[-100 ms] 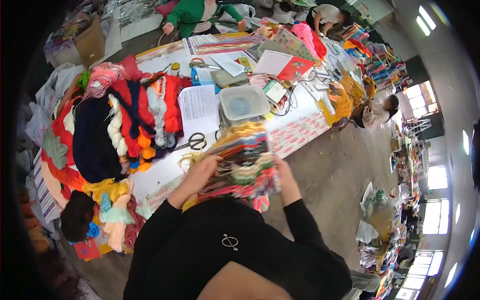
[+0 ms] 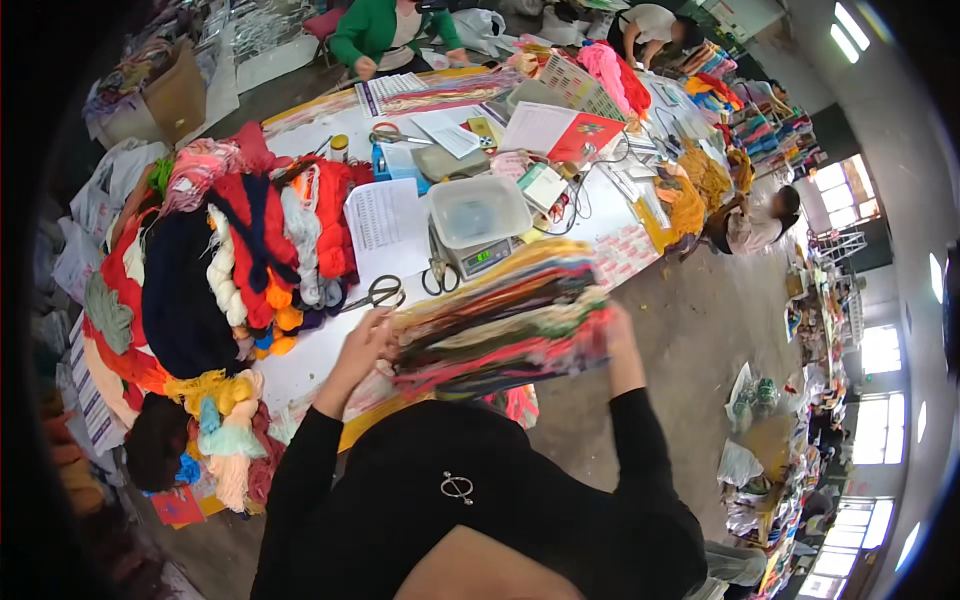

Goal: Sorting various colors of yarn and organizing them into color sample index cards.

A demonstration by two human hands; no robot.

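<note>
A wide bundle of multicoloured yarn strands [image 2: 495, 330] stretches between my hands above the near edge of the table, its strands running roughly left to right. My left hand [image 2: 365, 348] has closed on the left end. The right end, slightly blurred, is gripped by my right hand [image 2: 622, 345]. Just beyond the bundle, a clear plastic tub [image 2: 481, 208] sits on a digital scale [image 2: 486, 258] with a lit green display. Two pairs of black scissors, one [image 2: 380, 293] near my left hand and another [image 2: 440, 277] beside the scale, lie on the white tabletop.
Skeins of yarn [image 2: 190, 285] pile up on the left. A printed sheet [image 2: 385, 228] lies beside the tub; a red-and-white booklet [image 2: 560, 130] and a perforated basket [image 2: 585, 85] stand farther back. Across the table is a person in green [image 2: 385, 35]; others work at the right.
My hands have moved apart, the left one leftward and the right one rightward, drawing the yarn bundle out wider. The scale's display now shows. The person in green has lowered their arms.
</note>
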